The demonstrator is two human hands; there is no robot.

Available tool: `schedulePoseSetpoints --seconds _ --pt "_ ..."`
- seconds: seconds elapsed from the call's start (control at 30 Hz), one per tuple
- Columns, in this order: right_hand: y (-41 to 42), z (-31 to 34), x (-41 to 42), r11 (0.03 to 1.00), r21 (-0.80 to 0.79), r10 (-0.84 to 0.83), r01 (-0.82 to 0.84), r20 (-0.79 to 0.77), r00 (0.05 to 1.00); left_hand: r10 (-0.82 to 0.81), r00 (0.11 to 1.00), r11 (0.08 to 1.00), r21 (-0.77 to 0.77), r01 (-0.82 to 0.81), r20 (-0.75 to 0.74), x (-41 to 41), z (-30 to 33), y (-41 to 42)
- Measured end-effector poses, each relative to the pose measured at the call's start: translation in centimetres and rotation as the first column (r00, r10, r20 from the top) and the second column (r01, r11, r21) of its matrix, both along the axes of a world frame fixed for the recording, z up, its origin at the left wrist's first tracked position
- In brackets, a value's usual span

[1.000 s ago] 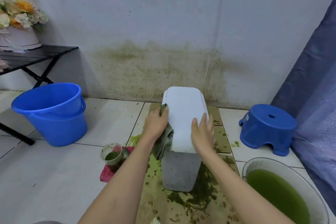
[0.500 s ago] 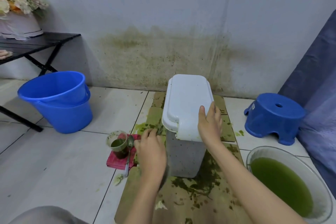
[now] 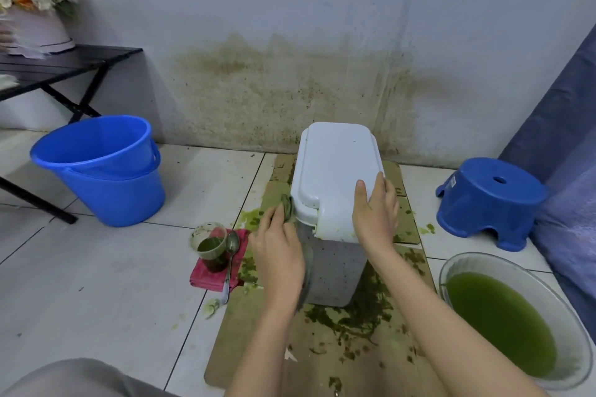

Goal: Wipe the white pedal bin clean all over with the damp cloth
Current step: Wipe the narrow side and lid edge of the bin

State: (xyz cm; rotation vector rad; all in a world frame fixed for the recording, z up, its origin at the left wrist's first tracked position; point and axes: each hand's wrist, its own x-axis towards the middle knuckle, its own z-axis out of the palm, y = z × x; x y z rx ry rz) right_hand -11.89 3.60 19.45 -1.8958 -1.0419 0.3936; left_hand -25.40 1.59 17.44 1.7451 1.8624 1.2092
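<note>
The white pedal bin (image 3: 335,171) stands on stained cardboard (image 3: 258,351), its lid down and its grey speckled front facing me. My left hand (image 3: 279,251) presses the damp grey-green cloth (image 3: 286,203) against the bin's left side, just under the lid rim; most of the cloth is hidden behind the hand. My right hand (image 3: 375,213) rests flat on the front right corner of the lid, fingers straight, thumb on top.
A blue bucket (image 3: 100,167) sits at the left by a black folding table (image 3: 64,64). A cup of green liquid (image 3: 213,248) and a spoon (image 3: 230,261) lie on a red cloth. A blue stool (image 3: 490,200) and a basin of green water (image 3: 503,319) are at right.
My left hand went down the bin's left side with the cloth, then rose again to just under the lid rim. The right hand stayed on the lid. The camera moved.
</note>
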Motion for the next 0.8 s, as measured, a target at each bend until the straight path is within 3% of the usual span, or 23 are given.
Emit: schedulePoseSetpoints --seconds 0.07,0.17,0.3,0.37,0.47,0.57,0.63,0.73,0.8 --pt "0.0 0.0 -0.1 1.000 0.008 -0.017 0.017 -0.001 1.000 -0.056 0.993 0.998 0.032 0.053 0.100 1.3 0.7 -0.2" --pt "0.2 0.0 -0.3 0.998 0.008 -0.058 0.058 0.012 0.998 -0.157 0.983 0.984 0.101 0.147 0.094 3.7 0.7 -2.9" --pt "-0.1 0.3 -0.3 1.000 -0.024 -0.020 0.020 -0.003 1.000 -0.151 0.987 0.985 0.092 0.145 0.061 3.4 0.1 -3.7" --pt "-0.5 0.7 0.2 0.998 -0.036 0.045 -0.047 -0.066 0.997 -0.147 0.988 0.988 0.056 0.144 0.049 2.7 0.4 -4.0" --pt "-1.6 1.7 1.7 0.982 -0.002 0.181 -0.188 -0.262 0.948 -0.179 0.984 0.963 0.209 0.171 0.021 1.9 1.5 -4.4" --pt "-2.5 2.6 4.0 0.981 0.037 0.180 -0.190 -0.535 0.825 -0.331 0.929 0.867 0.335 0.368 -0.165 2.8 1.8 -2.3" --pt "-3.0 2.8 4.9 0.977 0.052 0.195 -0.209 -0.625 0.756 -0.327 0.870 0.842 0.304 0.445 -0.368 4.2 1.0 -1.6" --pt "-3.9 2.5 5.0 0.967 0.003 0.213 -0.253 -0.547 0.810 -0.391 0.679 0.752 0.209 0.625 -0.622 5.6 -2.1 -3.2" --pt "-4.5 2.3 5.2 0.961 -0.013 0.233 -0.278 -0.508 0.829 -0.440 0.592 0.757 0.075 0.649 -0.676 4.9 -4.6 -4.3"
